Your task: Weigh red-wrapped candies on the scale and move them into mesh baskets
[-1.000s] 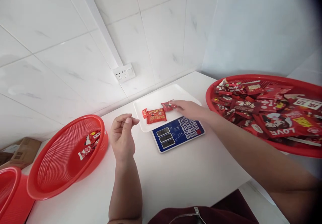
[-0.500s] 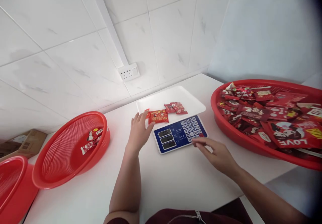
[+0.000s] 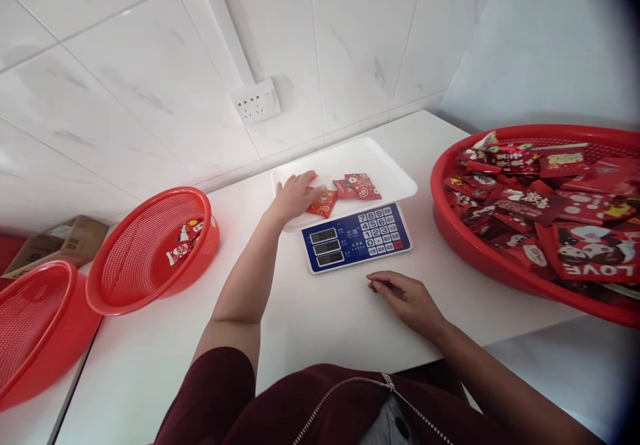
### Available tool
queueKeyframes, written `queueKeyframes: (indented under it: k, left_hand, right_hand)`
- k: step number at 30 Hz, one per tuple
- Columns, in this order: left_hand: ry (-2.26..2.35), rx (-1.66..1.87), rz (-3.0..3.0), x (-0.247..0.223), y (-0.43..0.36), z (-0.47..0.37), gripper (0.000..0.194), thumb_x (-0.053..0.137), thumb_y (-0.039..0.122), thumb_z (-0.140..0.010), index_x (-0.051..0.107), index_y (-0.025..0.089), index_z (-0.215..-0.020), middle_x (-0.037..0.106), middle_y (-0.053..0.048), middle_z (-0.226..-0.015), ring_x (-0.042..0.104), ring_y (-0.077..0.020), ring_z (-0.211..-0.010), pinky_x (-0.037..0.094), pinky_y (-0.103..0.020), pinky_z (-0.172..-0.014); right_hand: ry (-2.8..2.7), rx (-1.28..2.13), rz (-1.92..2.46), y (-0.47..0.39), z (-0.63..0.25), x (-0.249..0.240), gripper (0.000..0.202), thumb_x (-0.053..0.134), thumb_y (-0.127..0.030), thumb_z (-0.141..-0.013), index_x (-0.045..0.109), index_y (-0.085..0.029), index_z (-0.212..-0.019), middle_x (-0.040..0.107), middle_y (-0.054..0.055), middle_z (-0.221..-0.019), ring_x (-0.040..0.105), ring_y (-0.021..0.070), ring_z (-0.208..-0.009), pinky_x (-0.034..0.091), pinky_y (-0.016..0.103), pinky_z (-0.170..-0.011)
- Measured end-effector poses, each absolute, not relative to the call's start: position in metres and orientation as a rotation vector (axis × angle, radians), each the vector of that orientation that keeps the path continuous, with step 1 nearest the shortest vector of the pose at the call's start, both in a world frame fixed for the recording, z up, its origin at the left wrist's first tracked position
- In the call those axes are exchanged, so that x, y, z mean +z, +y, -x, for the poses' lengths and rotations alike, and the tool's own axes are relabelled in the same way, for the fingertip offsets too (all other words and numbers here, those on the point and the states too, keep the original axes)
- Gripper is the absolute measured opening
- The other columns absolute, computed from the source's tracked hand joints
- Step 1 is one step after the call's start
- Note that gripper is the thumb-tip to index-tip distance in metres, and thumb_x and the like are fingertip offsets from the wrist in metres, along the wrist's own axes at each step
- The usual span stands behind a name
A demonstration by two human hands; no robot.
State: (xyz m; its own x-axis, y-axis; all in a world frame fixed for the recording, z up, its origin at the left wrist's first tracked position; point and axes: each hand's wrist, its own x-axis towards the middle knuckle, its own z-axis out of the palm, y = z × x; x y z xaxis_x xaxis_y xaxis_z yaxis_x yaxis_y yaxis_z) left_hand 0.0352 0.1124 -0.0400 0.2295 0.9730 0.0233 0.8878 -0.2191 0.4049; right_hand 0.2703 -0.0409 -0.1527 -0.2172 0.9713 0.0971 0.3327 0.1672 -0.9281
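Over the white tray [image 3: 360,155] of a weighing scale, my left hand [image 3: 295,198] reaches with fingers stretched out, resting on red snack packets. One red and gold packet [image 3: 323,202] shows beside its thumb; part of another is hidden under the fingers. Farther right on the tray lie a patterned red packet [image 3: 364,187] and a smaller red one [image 3: 345,189], touching each other. The blue keypad panel [image 3: 357,238] faces me with three lit displays. Below its right part my right hand [image 3: 407,301] is loosely closed near the tabletop, with nothing visible in it.
A large red basket [image 3: 445,231] heaped with red packets stands at right. To the left is a red basket [image 3: 150,258] with a few packets, then another red basket [image 3: 45,331]. Behind them sits a cardboard box [image 3: 75,238]. A socket [image 3: 256,101] is on the tiled wall.
My left hand has moved forward onto the packets at the tray's left. My right hand has drawn back from the keypad's lower right corner. The view has tilted downward.
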Motion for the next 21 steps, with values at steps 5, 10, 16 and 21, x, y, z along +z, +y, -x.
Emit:
queueKeyframes:
  k: [5, 10, 16, 21]
  left_hand:
    - [1.614, 0.278, -2.279, -0.035, 0.126, -0.051, 0.052, 0.041, 0.054, -0.087, 0.046, 0.026, -0.13, 0.048, -0.009, -0.14, 0.025, -0.0344, -0.138, 0.011, -0.06, -0.108]
    - [1.592, 0.476, -2.271, -0.029, 0.117, -0.048, 0.047, 0.046, 0.048, -0.087, 0.051, 0.024, -0.127, 0.061, -0.009, -0.124, 0.053, -0.0277, -0.115, 0.03, -0.049, -0.104]
    - [1.595, 0.727, -2.168, -0.028, 0.095, -0.026, 0.037, 0.055, 0.038, -0.084, 0.059, 0.025, -0.119, 0.066, -0.008, -0.115, 0.062, -0.0227, -0.097, 0.045, -0.036, -0.087]
    - [1.621, 0.675, -2.182, -0.028, 0.084, -0.02, 0.037, 0.053, 0.037, -0.085, 0.059, 0.025, -0.119, 0.063, -0.006, -0.123, 0.056, -0.0248, -0.115, 0.042, -0.038, -0.096]
  right_hand:
    - [-1.687, 1.078, 1.259, -0.04, -0.272, -0.152, 0.021, 0.055, -0.037, -0.08, 0.07, -0.025, -0.088, 0.073, 0.005, -0.083, 0.069, 0.0213, -0.076, 0.059, 0.034, -0.071]
    - [-1.69, 1.081, 1.264, -0.04, -0.273, -0.151, 0.02, 0.055, -0.037, -0.08, 0.07, -0.026, -0.088, 0.073, 0.004, -0.082, 0.069, 0.0215, -0.075, 0.059, 0.035, -0.071]
    - [-1.69, 1.108, 1.262, -0.04, -0.273, -0.152, 0.021, 0.055, -0.038, -0.08, 0.07, -0.026, -0.088, 0.073, 0.005, -0.083, 0.069, 0.022, -0.076, 0.059, 0.034, -0.068]
    - [-1.712, 1.118, 1.258, -0.039, -0.274, -0.155, 0.021, 0.054, -0.037, -0.082, 0.069, -0.025, -0.09, 0.073, 0.006, -0.086, 0.069, 0.0222, -0.078, 0.059, 0.035, -0.069]
